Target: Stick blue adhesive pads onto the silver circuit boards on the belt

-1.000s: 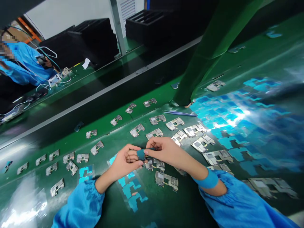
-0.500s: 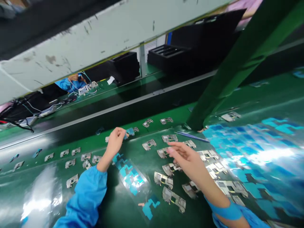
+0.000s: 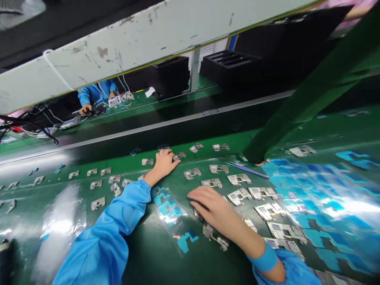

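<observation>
My left hand [image 3: 162,165] rests palm down on the green mat, its fingertips beside a small metal shield frame [image 3: 179,156]. Just beyond those fingers lies a small dark blue piece [image 3: 163,147]. My right hand [image 3: 210,206] lies low over the metal frames nearer me, hiding part of them and its own fingertips. A clear film sheet with blue cut-outs [image 3: 168,208] lies between my forearms. Slim blue-handled tweezers [image 3: 247,169] lie to the right, beyond my right hand.
Rows of metal frames [image 3: 191,173] cover the green mat [image 3: 154,253]. A large glossy sheet of blue pieces [image 3: 314,209] lies at right. A green post [image 3: 311,97] rises behind it. Across a dark gap, a co-worker's blue sleeve [image 3: 92,95] stands beyond, near black foam trays [image 3: 228,65].
The blue piece held between my hands has left them and my left hand has moved to the far row. My right hand has come down onto the frames, and the view has tilted.
</observation>
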A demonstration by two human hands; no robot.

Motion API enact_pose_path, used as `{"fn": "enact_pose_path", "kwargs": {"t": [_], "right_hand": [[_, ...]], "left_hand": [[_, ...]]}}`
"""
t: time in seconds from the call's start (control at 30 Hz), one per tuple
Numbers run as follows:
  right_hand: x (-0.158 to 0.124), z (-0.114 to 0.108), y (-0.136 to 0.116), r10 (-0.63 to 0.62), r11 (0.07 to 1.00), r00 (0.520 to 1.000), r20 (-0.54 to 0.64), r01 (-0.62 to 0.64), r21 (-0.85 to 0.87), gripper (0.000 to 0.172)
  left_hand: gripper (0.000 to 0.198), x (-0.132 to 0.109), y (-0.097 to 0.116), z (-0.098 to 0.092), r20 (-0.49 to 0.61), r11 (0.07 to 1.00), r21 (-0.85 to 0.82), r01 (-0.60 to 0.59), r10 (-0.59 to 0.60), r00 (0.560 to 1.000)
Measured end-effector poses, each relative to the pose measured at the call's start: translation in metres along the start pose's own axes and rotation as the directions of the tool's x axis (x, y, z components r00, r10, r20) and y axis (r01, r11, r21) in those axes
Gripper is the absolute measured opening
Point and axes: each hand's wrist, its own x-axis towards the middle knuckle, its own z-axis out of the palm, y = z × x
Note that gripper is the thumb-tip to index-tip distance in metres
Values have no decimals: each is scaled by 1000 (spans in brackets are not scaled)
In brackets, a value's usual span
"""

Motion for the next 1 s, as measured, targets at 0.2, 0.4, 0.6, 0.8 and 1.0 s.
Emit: {"fn": "enact_pose_path", "kwargs": {"t": [0.2, 0.4, 0.6, 0.8, 1.0], "right_hand": [[-25, 20, -15, -56, 951, 907, 418, 177, -255, 49], [-32, 35, -12, -209, 915, 923, 323, 301, -268, 21], [-31, 39, -19, -309, 921, 935, 176, 340, -189, 20], [-38, 28, -28, -413, 898, 904, 112, 425, -117, 19], [-41, 5, -54, -232, 973, 963, 134, 231, 24, 21]], "left_hand": [[17, 8, 1, 9, -14, 989, -149, -27, 26, 1000], [16, -11, 12, 7, -25, 873, -487, 14, -30, 999], [26, -111, 24, 12, 107, 630, -760, 158, -119, 987], [39, -149, 21, 19, 210, 393, -876, 281, -213, 954], [42, -144, 23, 18, 253, 302, -895, 329, -263, 931]]}}
